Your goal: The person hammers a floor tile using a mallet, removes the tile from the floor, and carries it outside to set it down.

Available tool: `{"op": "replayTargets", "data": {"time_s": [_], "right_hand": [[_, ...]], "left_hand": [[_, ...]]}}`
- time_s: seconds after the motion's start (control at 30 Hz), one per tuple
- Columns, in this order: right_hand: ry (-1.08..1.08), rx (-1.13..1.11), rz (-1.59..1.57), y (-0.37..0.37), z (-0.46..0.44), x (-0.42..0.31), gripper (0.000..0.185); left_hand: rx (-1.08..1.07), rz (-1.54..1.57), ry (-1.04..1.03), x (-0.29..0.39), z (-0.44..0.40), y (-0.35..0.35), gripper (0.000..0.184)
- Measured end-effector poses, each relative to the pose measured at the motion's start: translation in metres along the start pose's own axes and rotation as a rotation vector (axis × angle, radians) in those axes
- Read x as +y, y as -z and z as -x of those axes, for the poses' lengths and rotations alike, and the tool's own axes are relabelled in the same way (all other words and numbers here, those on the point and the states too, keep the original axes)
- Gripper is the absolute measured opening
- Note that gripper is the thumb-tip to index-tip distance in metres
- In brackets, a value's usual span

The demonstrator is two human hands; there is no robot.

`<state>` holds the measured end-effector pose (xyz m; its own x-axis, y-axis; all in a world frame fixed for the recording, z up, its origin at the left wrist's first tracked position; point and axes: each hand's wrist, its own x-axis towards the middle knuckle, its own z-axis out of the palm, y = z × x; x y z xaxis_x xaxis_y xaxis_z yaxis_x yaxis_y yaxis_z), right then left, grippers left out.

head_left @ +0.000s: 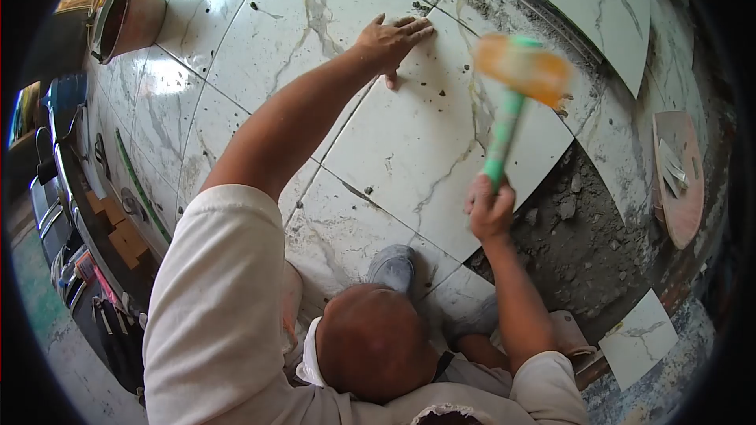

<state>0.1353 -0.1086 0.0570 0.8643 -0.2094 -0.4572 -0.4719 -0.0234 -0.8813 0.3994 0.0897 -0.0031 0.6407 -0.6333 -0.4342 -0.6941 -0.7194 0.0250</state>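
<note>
Mallet clamped in R hand – L hand on tile w/ fingers spread.

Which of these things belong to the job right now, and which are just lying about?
Likely in the job:
Mallet, in the right hand
Tile, the left hand across its edge
Grey rubble beside it

Probably lying about:
Bucket
Green stick
Small tile piece

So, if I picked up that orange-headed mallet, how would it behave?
The mallet would probably feel top-heavy, its bulky orange head sitting on a slim green handle. It's likely stiff too: the handle looks straight above the right hand.
</note>
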Motion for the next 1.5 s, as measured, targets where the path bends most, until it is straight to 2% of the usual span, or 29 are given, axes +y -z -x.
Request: {"op": "replayTargets", "data": {"time_s": [0.07,0.1,0.13,0.2,0.23,0.33,0.4,0.47,0.5,0.53,0.6,0.63,0.7,0.73,0.8,0.87,0.9,0.93,1.0,1.1,1.2,1.23,1.27,1.33,1.4,1.47,1.5], "right_hand": [[0.287,0.074,-0.139,-0.008,-0.010,-0.002,0.039],[0.325,0.025,-0.138,-0.010,-0.007,0.017,0.039],[0.272,-0.088,-0.044,-0.007,-0.002,0.048,0.042],[0.134,-0.132,0.487,-0.001,0.002,0.099,0.046],[0.145,-0.137,0.482,-0.002,-0.002,0.090,0.046],[-0.065,-0.141,0.171,-0.003,0.004,-0.004,0.043],[0.117,-0.062,-0.118,-0.014,0.006,-0.017,0.040],[0.315,-0.139,-0.157,-0.017,0.011,0.026,0.038],[0.187,-0.200,-0.106,-0.016,0.023,0.054,0.039],[0.303,-0.059,0.333,-0.019,0.026,0.080,0.041],[0.269,-0.164,0.535,-0.009,0.030,0.105,0.041],[0.272,-0.167,0.531,-0.012,0.023,0.086,0.041],[-0.119,-0.210,0.152,-0.013,0.024,0.016,0.040],[0.011,-0.136,0.049,-0.018,0.022,0.007,0.039],[0.198,-0.128,-0.170,-0.024,0.021,0.013,0.040],[0.083,-0.226,-0.050,-0.022,0.032,0.069,0.041],[0.151,-0.210,0.428,-0.020,0.034,0.081,0.043],[0.055,-0.320,0.631,-0.015,0.034,0.107,0.044],[-0.020,-0.307,0.406,-0.017,0.034,0.053,0.042],[-0.014,-0.217,0.054,-0.024,0.033,0.023,0.040],[0.115,-0.284,0.068,-0.022,0.042,0.081,0.038],[0.131,-0.219,0.334,-0.026,0.044,0.077,0.039],[0.005,-0.340,0.629,-0.024,0.038,0.080,0.039],[0.055,-0.328,0.453,-0.016,0.036,0.057,0.039],[-0.008,-0.242,0.221,-0.018,0.028,0.033,0.039],[0.085,-0.147,-0.060,-0.019,0.019,0.010,0.039],[0.151,-0.175,-0.051,-0.017,0.016,0.029,0.041]], "left_hand": [[0.008,-0.007,-0.005,-0.002,0.001,-0.005,0.135],[0.010,-0.010,-0.015,-0.002,0.001,-0.007,0.135],[0.020,-0.013,-0.025,-0.002,-0.002,-0.005,0.135],[0.013,-0.010,-0.004,0.002,0.001,0.004,0.136],[0.009,-0.007,-0.006,0.002,0.001,0.004,0.136],[0.013,0.013,-0.005,0.000,-0.001,-0.003,0.135],[0.051,-0.012,-0.035,-0.003,-0.001,-0.007,0.134],[0.050,-0.004,-0.034,-0.004,0.000,-0.008,0.134],[0.052,0.005,-0.041,-0.004,-0.001,-0.007,0.134],[0.055,0.005,-0.040,-0.002,-0.001,-0.006,0.134],[0.037,0.007,-0.036,-0.001,0.002,-0.002,0.135],[0.035,0.004,-0.032,-0.005,0.000,0.003,0.135],[-0.007,0.007,-0.008,0.000,0.000,0.002,0.135],[0.000,-0.001,-0.007,-0.003,-0.004,0.002,0.135],[0.023,0.018,-0.029,-0.003,-0.001,-0.005,0.136],[0.037,0.009,-0.030,-0.003,-0.003,-0.007,0.136],[0.035,0.015,-0.033,-0.002,-0.002,-0.006,0.136],[0.031,0.019,-0.034,-0.001,-0.001,-0.004,0.135],[0.021,0.016,-0.022,-0.007,-0.004,-0.003,0.134],[0.142,-0.018,-0.027,-0.007,-0.010,-0.026,0.132],[0.047,-0.018,-0.037,-0.003,-0.003,-0.009,0.132],[0.061,0.002,-0.038,-0.003,-0.001,-0.006,0.132],[0.071,-0.002,-0.038,-0.003,-0.001,-0.004,0.132],[0.050,0.024,-0.038,-0.003,-0.001,-0.005,0.133],[0.072,0.014,-0.026,-0.006,-0.006,-0.015,0.133],[0.049,0.000,-0.024,-0.006,-0.002,-0.011,0.133],[0.049,0.006,-0.038,-0.006,-0.001,-0.011,0.133]]}}
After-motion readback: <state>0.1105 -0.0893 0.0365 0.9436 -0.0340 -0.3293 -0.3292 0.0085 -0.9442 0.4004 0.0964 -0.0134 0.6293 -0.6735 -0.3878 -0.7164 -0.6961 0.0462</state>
